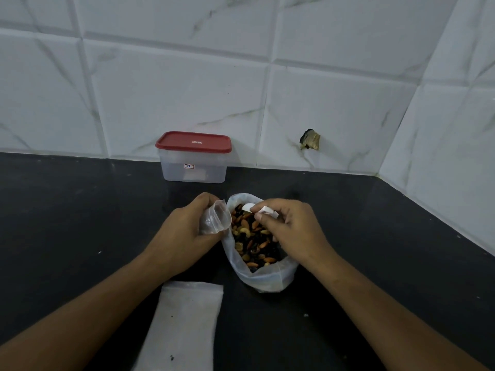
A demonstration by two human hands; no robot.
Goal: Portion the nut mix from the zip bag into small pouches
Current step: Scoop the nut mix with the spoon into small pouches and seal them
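head view: the left hand [184, 234] is curled round a small clear pouch [216, 218], holding its mouth open just beside the zip bag [265, 281]. the right hand [292, 231] pinches a white scoop [261, 209] over the nut mix [251, 242] in that bag, which stands open on the black counter [375, 263]. this looks like the scooping step; next the scoop likely needs lifting level and tipping into the pouch mouth. a flat pouch [187, 322] lies nearer; a red-lidded container [193, 156] stands by the wall.

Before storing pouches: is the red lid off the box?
No, the lid sits closed on the box.
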